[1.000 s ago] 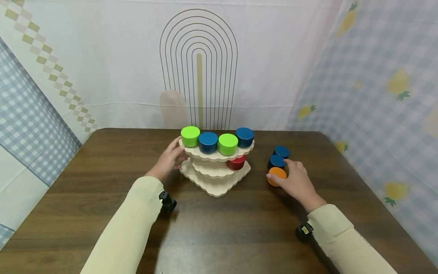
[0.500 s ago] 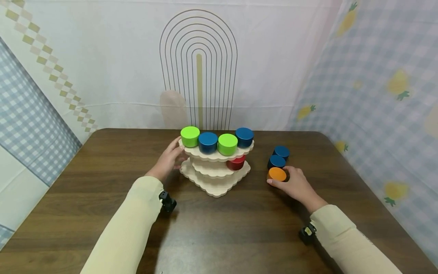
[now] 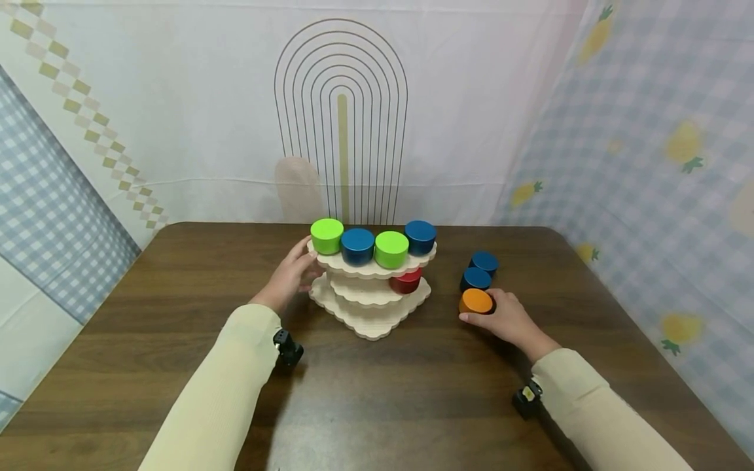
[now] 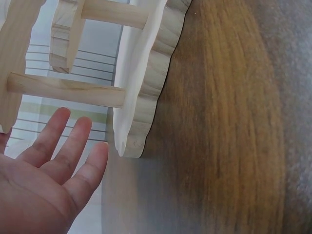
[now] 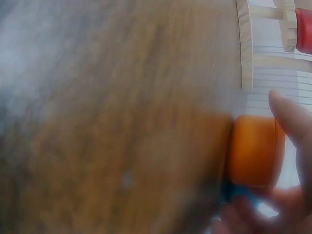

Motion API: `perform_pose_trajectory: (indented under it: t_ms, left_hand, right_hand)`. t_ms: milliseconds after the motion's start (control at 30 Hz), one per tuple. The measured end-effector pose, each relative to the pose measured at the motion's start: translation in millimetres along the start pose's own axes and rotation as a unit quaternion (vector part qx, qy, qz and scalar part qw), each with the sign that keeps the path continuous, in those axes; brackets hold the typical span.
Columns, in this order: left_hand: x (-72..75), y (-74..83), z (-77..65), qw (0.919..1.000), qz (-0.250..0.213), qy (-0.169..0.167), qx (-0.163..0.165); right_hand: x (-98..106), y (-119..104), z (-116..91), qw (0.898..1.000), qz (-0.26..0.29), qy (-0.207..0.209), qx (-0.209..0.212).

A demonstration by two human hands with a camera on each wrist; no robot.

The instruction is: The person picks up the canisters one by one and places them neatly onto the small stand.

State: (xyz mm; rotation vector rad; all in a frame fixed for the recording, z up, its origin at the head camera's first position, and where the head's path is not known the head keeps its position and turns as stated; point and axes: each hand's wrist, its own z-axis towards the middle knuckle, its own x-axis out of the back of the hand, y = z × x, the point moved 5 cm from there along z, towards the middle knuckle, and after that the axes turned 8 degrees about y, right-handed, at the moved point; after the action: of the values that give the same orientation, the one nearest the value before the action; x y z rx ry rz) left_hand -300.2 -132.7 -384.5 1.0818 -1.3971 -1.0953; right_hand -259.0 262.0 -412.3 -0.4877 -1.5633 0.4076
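A three-tiered, scallop-edged wooden stand (image 3: pixel 374 320) stands at mid-table. My left hand (image 3: pixel 288 271) holds the left edge of its top tier, while the lower fingers (image 4: pixel 80 178) extend loosely beside the wooden posts. On that tier sit two green cylinders (image 3: pixel 391 248) and two blue cylinders (image 3: pixel 357 245), alternating. One red cylinder (image 3: pixel 406 281) is at the right of the middle tier. My right hand (image 3: pixel 514 318) pinches an orange cylinder (image 3: pixel 476 301) between thumb and fingers, close to the tabletop. In the right wrist view the orange cylinder (image 5: pixel 256 151) covers most of a blue one.
Two more blue cylinders (image 3: pixel 476 278) stand in a line just behind the orange one. The dark wooden table (image 3: pixel 377 399) has a patterned cloth (image 3: pixel 224 111) hanging along its back and another at its right side.
My right hand has shifted slightly toward me, its fingers lower around the orange cylinder, which was tilted and now stands level. The left hand and the stand have not moved.
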Motion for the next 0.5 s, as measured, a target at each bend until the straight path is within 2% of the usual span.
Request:
perform_pose_trajectory:
  t_ms: [500]
  left_hand:
    - [0.9, -2.3, 0.9, 1.0, -0.006, 0.004, -0.001]
  right_hand:
    - [-0.2, -0.5, -0.6, 1.0, 0.008, 0.003, 0.019]
